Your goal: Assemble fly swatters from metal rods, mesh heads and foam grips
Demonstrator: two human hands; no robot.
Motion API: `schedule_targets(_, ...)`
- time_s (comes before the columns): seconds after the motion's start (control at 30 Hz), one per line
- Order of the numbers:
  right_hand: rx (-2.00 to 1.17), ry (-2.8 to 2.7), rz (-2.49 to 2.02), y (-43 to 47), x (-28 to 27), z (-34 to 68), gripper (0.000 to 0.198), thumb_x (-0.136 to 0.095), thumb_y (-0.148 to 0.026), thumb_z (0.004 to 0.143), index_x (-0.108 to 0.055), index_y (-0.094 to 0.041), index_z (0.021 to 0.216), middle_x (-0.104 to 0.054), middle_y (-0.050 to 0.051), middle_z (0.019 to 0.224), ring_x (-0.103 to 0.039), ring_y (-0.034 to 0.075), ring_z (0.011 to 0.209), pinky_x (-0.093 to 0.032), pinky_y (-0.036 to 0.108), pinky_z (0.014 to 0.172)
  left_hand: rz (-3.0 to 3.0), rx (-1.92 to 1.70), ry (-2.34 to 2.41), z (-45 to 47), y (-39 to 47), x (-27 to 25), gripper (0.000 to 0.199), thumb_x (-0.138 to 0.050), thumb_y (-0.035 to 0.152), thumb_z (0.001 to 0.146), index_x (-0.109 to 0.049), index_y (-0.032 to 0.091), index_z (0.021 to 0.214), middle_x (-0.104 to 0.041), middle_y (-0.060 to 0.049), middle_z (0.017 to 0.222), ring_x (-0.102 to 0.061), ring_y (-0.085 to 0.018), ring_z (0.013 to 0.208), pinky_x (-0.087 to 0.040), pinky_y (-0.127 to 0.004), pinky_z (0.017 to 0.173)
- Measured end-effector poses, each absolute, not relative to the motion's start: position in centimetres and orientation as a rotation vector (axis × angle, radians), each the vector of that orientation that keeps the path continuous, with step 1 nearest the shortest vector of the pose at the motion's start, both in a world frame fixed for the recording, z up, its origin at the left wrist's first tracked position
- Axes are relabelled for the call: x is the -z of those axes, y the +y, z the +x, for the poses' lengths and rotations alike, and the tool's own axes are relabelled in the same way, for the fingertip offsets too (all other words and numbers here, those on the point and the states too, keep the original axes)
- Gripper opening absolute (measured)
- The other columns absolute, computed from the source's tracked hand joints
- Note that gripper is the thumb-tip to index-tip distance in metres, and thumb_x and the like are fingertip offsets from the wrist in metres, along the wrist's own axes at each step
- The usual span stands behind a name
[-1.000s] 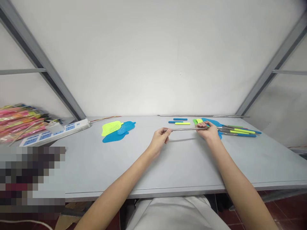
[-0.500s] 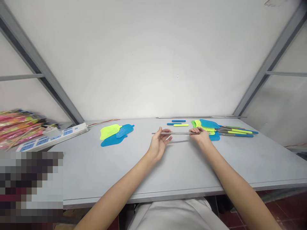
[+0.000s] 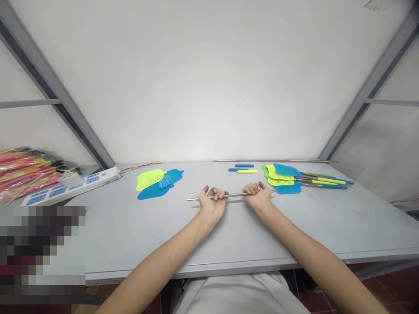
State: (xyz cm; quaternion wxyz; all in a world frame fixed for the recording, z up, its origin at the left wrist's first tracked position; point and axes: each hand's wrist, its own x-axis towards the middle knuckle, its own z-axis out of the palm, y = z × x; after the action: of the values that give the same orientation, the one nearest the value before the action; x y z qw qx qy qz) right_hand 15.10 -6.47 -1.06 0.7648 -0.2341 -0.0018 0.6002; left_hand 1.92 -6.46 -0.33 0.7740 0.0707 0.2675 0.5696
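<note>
Metal rod [image 3: 235,195] runs side to side through left hand [image 3: 212,203] and right hand [image 3: 258,195], both gripping it slightly apart, ends projecting beyond each.

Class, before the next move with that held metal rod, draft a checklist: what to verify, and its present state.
1. Left hand gripping the metal rod: ok, fingers curled round it.
2. Right hand gripping it too: ok.
3. Rod's right end clear of the nearest blue swatter head: cannot tell; they meet in view.
4. Loose handles visible: ok, two blue, one yellow.
5. Power strip apart from both hands: ok, far left.
</note>
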Motion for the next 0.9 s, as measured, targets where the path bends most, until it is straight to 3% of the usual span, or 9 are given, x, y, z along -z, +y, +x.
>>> schedule_targets(0.43, -1.308, 0.066, -0.542, -7.2, 1.4, 13.8, 0.033, -0.022, -0.019, 0.076, -0.007, -0.018, 0.046, -0.015, -0.007, 0.028, -0.016, 0.005, 0.023, -0.017, 0.018, 0.026, 0.022, -1.320, 0.687, 2.2, -7.2, 0.5, 0.030, -0.024, 0.017, 0.077, -0.025, 0.017, 0.047, -0.022, 0.007, 0.035, -0.024, -0.005, 0.028, -0.039, -0.024, 0.053)
schedule_targets(0.9, -1.358, 0.125, -0.520, -8.8, 1.4, 11.0, 0.034, -0.026, -0.020, 0.077, -0.012, -0.018, 0.046, -0.017, -0.008, 0.029, -0.017, 0.005, 0.024, -0.017, 0.018, 0.026, -0.033, -1.295, 0.709, 2.9, -9.0, 0.3, 0.033, -0.020, 0.018, 0.081, -0.021, 0.018, 0.048, -0.018, 0.007, 0.033, -0.022, -0.006, 0.028, -0.038, -0.022, 0.053)
